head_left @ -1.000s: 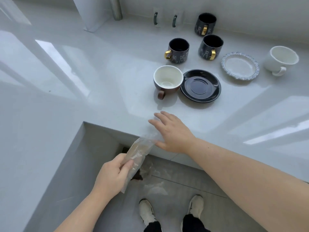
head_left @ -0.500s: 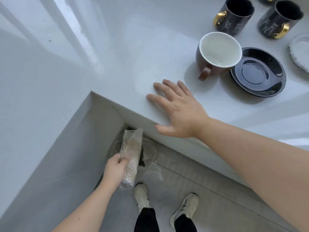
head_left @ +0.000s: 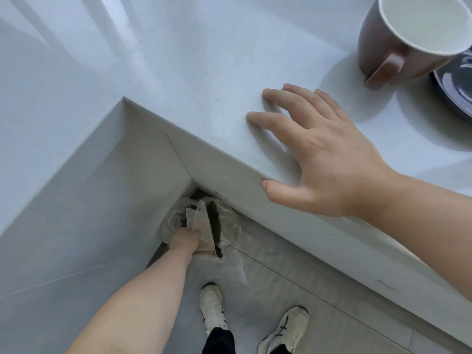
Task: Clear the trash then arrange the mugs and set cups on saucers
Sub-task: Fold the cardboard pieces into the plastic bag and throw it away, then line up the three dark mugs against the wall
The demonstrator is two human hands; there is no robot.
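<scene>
Currently the left hand (head_left: 185, 237) is lowered below the counter edge, fingers closed around a clear plastic wrapper (head_left: 198, 226) that is pushed at the mouth of a bag-lined bin (head_left: 229, 232) tucked into the corner under the countertop (head_left: 178, 72). Right hand (head_left: 324, 159) is laid flat on the countertop near the edge, fingers spread wide, thumb hooked over the lip, nothing held; it is judged to be used as a brace.

Brown mug (head_left: 398, 37) with white inside is seen upright at top right, handle toward the person, just beside a dark saucer (head_left: 457, 90) and apparently overlapping its rim from this angle; contact cannot be told. Other mugs and saucers are out of view.

Risks, judged:
- Wrapper is light and crinkly; if released above the rim rather than inside, it could be caught on the loose liner and dropped to the floor by the shoes (head_left: 213, 307).
- Bin opening is partly hidden by the counter overhang, so the drop is done half blind.
- Liner could be dragged out when the hand is pulled back.
- Braced right hand lies near the mug handle; a careless sweep could knock the mug against the saucer.
</scene>
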